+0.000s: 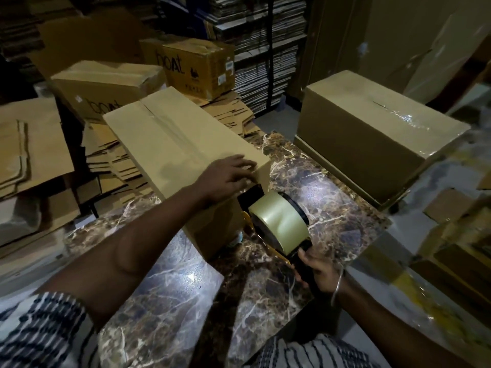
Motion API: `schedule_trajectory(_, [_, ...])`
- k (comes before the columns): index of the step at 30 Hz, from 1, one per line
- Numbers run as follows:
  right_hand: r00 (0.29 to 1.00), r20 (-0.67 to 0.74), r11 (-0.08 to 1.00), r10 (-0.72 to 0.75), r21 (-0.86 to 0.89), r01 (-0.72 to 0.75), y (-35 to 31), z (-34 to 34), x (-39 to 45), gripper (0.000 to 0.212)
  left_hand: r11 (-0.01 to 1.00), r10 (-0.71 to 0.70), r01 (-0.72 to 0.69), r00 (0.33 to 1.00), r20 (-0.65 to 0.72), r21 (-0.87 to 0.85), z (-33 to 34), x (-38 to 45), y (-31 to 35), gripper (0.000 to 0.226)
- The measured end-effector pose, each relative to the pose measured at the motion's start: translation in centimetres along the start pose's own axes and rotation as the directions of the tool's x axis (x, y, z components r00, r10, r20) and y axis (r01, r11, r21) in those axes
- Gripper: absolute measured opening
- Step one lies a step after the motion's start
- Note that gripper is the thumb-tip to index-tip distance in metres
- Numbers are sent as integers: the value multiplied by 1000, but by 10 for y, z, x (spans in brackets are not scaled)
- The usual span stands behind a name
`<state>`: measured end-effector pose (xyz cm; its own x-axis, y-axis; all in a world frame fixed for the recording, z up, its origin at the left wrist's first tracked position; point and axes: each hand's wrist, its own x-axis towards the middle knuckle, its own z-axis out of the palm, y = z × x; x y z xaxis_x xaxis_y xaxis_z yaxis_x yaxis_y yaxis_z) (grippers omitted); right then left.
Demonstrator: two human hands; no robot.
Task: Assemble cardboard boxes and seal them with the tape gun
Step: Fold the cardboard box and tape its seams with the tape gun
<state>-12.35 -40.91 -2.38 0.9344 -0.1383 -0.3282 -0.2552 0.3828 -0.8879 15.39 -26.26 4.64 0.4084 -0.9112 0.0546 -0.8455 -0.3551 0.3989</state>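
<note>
A long plain cardboard box (pixel 170 139) lies on the marble-patterned table (pixel 170 288), its top flaps closed along a centre seam. My left hand (pixel 228 176) rests flat on the near end of the box top, fingers spread at the edge. My right hand (pixel 316 272) grips the black handle of the tape gun (pixel 276 221), which carries a roll of clear tape. The gun's front end sits against the near end face of the box, just below my left fingers.
A second box (pixel 372 144) with shiny tape over its top stands at the table's right. Printed boxes (pixel 196 65) and flat cardboard sheets (pixel 29 144) pile up at the left and behind. Stacked flat cartons fill the shelves at the back.
</note>
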Motion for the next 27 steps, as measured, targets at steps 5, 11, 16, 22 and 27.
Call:
schedule_trajectory(5, [1000,22,993,19,118,-21,9,1,5,50,958,-39,-21,978,203,285,5,8,-7,39])
schedule_trajectory(11, [994,-79,983,81,173,-67,12,4,12,31,982,-62,16,969,237,189,3,10,-6,37])
schedule_trajectory(16, [998,-46,992,38,126,-32,22,-4,26,40,990,-68,36,968,243,134,0,9,-3,40])
schedule_trajectory(22, [992,-114,987,54,155,-36,18,-1,33,47,993,-60,29,961,270,116,-2,9,-4,39])
schedule_trajectory(27, [997,-61,972,42,232,-26,26,-7,41,60,996,-53,31,959,280,84,-4,9,-3,40])
